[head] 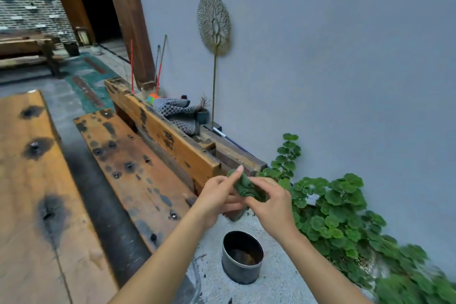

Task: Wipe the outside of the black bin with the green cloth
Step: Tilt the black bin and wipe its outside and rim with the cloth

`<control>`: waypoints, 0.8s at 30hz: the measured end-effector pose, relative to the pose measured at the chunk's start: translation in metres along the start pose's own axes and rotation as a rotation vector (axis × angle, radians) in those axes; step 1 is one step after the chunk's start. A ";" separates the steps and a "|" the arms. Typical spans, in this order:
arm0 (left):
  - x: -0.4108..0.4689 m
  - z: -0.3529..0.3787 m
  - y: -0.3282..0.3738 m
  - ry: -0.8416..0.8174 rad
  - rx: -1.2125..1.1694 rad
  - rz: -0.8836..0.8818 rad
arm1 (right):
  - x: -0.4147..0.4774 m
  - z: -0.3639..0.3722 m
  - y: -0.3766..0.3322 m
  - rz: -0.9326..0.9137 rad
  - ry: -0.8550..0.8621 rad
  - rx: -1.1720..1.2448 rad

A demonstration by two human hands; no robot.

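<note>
The black bin (pixel 240 268) is a small round can standing upright on the pale gravel floor, low in the middle of the view, with brown debris inside it. Above it, both my hands hold the bunched green cloth (pixel 245 186) in the air. My left hand (pixel 218 196) grips the cloth's left side, one finger stretched up along it. My right hand (pixel 270 201) pinches the cloth's right side with curled fingers. Neither hand touches the bin.
A worn wooden bench (pixel 138 170) with a raised back beam (pixel 167 136) runs left of the bin. A wooden table (pixel 32 192) lies further left. Leafy green plants (pixel 338 207) grow by the grey wall at the right. A patterned cloth (pixel 177 112) and small pot (pixel 202 116) sit behind the beam.
</note>
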State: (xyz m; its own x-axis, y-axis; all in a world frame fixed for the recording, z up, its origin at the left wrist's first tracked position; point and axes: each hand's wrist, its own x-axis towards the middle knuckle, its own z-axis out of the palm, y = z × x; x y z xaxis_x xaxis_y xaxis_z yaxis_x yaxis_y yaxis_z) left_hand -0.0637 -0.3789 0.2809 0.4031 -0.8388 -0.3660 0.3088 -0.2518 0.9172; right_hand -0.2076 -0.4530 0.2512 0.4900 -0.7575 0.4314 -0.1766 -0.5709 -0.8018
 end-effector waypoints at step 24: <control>0.166 0.103 0.061 -1.015 0.405 0.055 | 0.061 -0.099 0.148 0.798 -0.484 1.355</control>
State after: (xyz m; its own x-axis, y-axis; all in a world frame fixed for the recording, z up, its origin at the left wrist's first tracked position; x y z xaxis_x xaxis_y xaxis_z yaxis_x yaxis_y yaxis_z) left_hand -0.0663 -0.5829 0.2923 -0.5475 -0.8143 -0.1928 -0.0686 -0.1860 0.9802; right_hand -0.2885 -0.6148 0.1992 0.8978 -0.3945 -0.1960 0.2024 0.7646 -0.6119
